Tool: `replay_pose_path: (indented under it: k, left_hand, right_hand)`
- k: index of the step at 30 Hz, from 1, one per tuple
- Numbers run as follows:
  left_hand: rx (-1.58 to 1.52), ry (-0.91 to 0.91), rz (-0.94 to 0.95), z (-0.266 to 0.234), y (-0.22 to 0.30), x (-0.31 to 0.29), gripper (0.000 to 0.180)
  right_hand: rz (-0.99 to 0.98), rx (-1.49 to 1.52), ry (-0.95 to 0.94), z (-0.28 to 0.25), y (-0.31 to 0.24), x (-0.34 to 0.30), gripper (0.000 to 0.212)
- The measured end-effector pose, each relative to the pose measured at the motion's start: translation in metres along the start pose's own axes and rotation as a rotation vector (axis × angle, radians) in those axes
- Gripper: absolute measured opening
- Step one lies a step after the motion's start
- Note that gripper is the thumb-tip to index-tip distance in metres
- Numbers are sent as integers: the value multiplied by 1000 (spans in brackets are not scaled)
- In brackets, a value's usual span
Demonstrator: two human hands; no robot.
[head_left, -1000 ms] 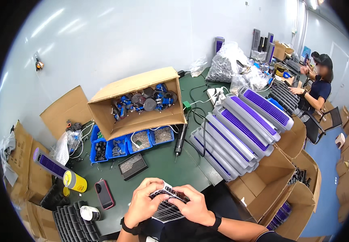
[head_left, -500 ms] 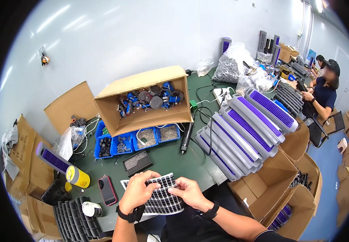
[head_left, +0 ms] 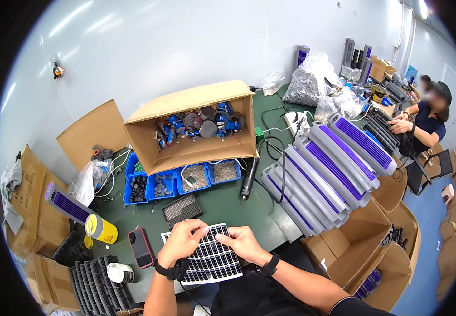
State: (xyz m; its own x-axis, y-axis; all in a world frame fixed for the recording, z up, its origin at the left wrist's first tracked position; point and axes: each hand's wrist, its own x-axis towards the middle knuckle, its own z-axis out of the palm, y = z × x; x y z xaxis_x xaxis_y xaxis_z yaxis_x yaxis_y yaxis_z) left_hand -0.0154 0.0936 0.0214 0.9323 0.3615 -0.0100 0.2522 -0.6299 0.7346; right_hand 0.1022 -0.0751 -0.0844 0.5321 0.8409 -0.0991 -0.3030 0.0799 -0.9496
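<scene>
A white sheet with rows of small black stickers [head_left: 213, 263] is held up at the table's front edge. My left hand [head_left: 183, 243] grips its upper left part, thumb on the front and fingers curled over. My right hand [head_left: 245, 244] pinches the upper right edge, with the thumb on the face close to the left thumb. Whether a loose sticker sits between the fingertips is too small to tell. Just beyond the hands lies a dark perforated panel [head_left: 182, 209]. A phone in a red-edged case [head_left: 141, 247] rests left of my left hand.
Blue bins [head_left: 162, 185] of small parts stand before a cardboard box [head_left: 196, 155] of blue and grey parts. An electric screwdriver [head_left: 248, 181] lies right of them. Grey-purple housings [head_left: 323, 163] are stacked at right, above open cartons [head_left: 344, 237]. A yellow cup [head_left: 101, 229] stands left; a co-worker [head_left: 423, 121] sits far right.
Both hands stay on the sheet while the right thumb shifts slightly up and left toward the left thumb. The view has tilted a little. The co-worker's head and hands have moved.
</scene>
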Motion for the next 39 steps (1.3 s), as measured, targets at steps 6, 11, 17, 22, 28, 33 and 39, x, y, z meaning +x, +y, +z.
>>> replay_pose_path:
  k: [6, 11, 17, 22, 28, 33, 39]
  left_hand:
    - [-106, -1, -43, -1, -13, 3, 12]
    - [-238, -120, -89, 0, -39, 17, 13]
    - [-28, 168, 37, -1, -17, 12, 15]
    - [15, 216, 214, 10, 8, 10, 14]
    - [28, 152, 241, 18, 2, 16, 12]
    - [43, 137, 267, 17, 1, 17, 12]
    - [48, 137, 331, 19, -4, 14, 10]
  right_hand:
    - [-45, -19, -29, 5, -14, 5, 18]
    - [-238, -125, -36, 10, 0, 8, 14]
    - [-92, -119, 19, 4, 3, 27, 18]
    - [-140, -247, 32, 2, 8, 31, 21]
    - [-170, -320, -6, 2, 6, 29, 24]
    - [-29, 12, -37, -7, -9, 31, 36]
    - [58, -95, -88, -11, -4, 51, 31]
